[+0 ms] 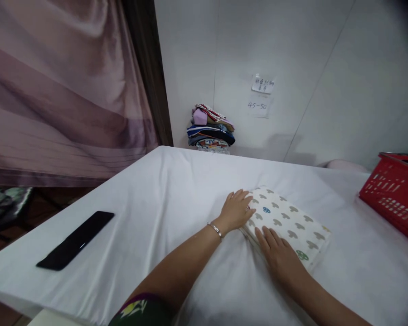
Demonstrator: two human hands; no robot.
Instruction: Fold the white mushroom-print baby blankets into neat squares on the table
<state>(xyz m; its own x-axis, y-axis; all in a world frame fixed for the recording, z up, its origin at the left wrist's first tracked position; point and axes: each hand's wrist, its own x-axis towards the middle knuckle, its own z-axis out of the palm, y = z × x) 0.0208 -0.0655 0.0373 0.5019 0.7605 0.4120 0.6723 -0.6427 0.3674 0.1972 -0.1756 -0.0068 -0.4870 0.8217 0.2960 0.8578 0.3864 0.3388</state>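
A folded white cloth (287, 219) lies on the white-covered table, printed with grey-beige mushroom shapes and a few blue and green motifs. My left hand (236, 210), with a silver bracelet at the wrist, rests on the cloth's left corner with its fingers spread. Along the near edge, my right hand (279, 253) lies nearly flat, fingertips on the printed top. Neither hand is closed round the cloth. The folds underneath are mostly hidden.
A black flat slab (76, 240) lies on the left of the table (136, 217). On the right stands a red perforated plastic basket (391, 194). Beyond the far edge rises a stack of folded fabrics (211, 129). A pinkish curtain (61, 90) hangs at left; paper notes (262, 85) are on the wall.
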